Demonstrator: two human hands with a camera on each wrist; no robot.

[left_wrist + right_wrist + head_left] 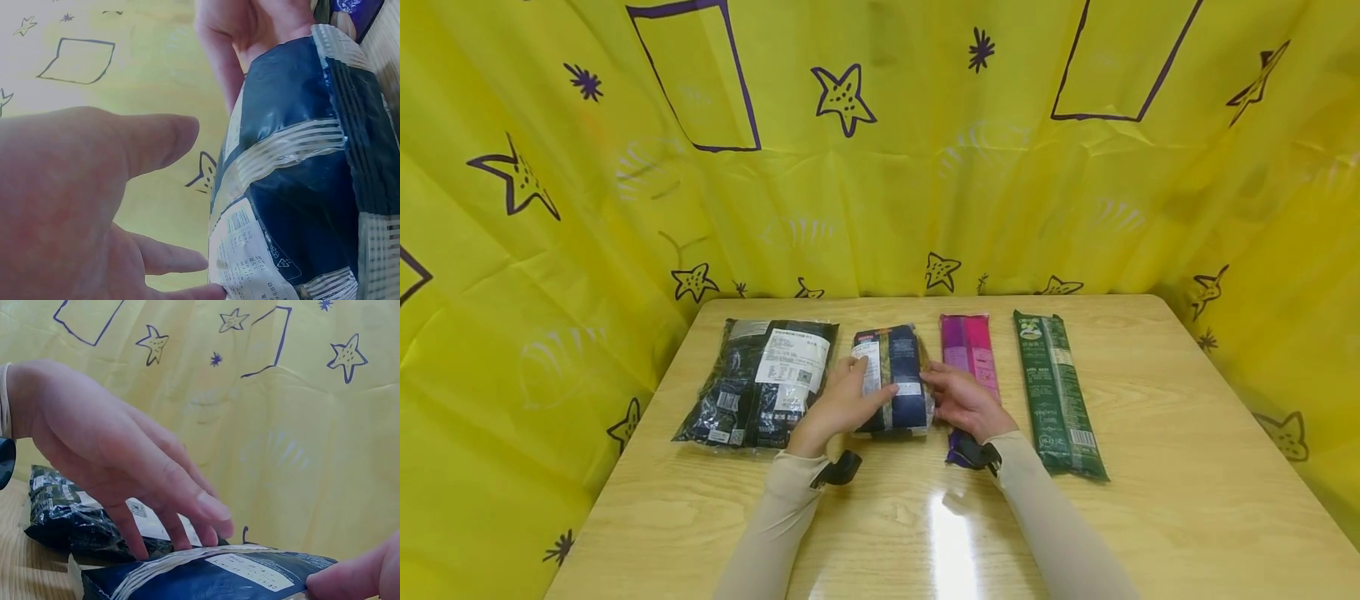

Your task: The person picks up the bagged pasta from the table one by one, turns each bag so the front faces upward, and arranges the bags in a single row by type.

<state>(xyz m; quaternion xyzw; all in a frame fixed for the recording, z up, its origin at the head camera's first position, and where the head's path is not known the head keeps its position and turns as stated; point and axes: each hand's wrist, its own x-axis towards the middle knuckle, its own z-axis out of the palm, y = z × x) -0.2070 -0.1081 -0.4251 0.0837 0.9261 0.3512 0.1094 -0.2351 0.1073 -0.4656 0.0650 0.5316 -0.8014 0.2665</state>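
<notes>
You seem to be at the step of straightening the blue packet (pixel 908 358); the next move likely calls for even, gentle pressure from both sides. Your left hand (pixel 841 406) touches its left side, fingers straight, thumb spread away; your right hand (pixel 964 404) meets its right edge, though I can't tell whether it's pinching. The packet lies between the black bag (pixel 741 383) at left and pink packet (pixel 967 333) at right, its long axis running near to far, one end towards you.
</notes>
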